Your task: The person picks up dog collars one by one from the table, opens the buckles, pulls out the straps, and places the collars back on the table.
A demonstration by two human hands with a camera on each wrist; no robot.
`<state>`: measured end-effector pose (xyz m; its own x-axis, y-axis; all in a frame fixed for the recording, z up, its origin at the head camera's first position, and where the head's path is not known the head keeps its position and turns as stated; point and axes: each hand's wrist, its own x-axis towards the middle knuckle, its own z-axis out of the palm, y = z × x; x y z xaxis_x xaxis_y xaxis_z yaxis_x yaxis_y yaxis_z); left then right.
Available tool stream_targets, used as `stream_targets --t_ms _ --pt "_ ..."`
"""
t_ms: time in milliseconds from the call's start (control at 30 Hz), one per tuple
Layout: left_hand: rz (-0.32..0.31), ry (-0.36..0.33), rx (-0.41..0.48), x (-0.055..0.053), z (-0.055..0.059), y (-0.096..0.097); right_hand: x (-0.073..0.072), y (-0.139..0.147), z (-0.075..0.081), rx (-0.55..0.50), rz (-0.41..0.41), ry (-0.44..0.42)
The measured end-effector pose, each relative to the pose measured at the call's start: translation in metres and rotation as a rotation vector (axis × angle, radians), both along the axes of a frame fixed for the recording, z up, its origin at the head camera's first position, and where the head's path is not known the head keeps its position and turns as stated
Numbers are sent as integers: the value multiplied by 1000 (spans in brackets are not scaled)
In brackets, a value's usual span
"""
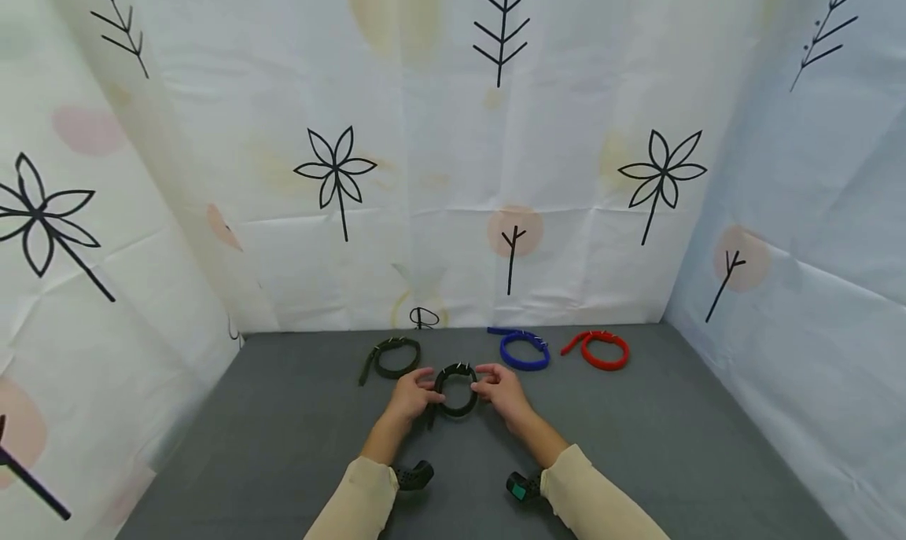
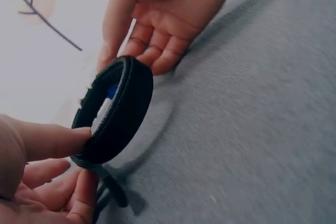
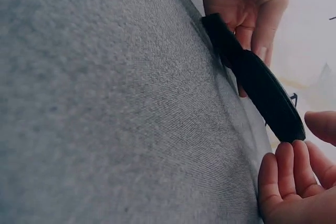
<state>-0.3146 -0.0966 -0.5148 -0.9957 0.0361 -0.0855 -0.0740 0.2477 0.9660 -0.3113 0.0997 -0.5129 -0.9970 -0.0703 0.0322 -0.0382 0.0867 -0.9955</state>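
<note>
A black buckled collar [image 1: 476, 402], closed into a ring with a loose tail, is held up between both hands over the grey tabletop. My left hand [image 1: 414, 394] pinches its left side, the thumb at the inner face in the left wrist view and the fingers below near the tail. At the right side, my right hand [image 1: 501, 389] holds the band by its edge, curled fingertips under it and the thumb near the upper rim in the right wrist view. Metal studs or buckle parts show along the collar's far side.
Behind the hands lie a dark green collar [image 1: 378, 368] to the left, a blue collar [image 1: 525, 365] and, at the right, a red collar [image 1: 605, 365]. All three rest on the grey tabletop [image 1: 297, 453]. White printed cloth [image 1: 425, 273] hangs behind and along both sides.
</note>
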Motion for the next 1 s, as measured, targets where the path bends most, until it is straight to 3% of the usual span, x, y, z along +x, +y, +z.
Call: stream_targets --t_ms 133,367,633,800,1000 --pt "-56 -1 -21 9 -1 -2 7 4 -1 -9 13 -33" --pt "-104 61 30 22 -1 -2 18 8 1 -2 13 -50" --pt "-115 143 -71 36 8 2 31 14 8 -20 48 -47" --pt "-127 277 -161 49 15 7 39 23 11 58 103 68" --pt "-152 443 -250 62 21 11 51 37 15 318 104 282"
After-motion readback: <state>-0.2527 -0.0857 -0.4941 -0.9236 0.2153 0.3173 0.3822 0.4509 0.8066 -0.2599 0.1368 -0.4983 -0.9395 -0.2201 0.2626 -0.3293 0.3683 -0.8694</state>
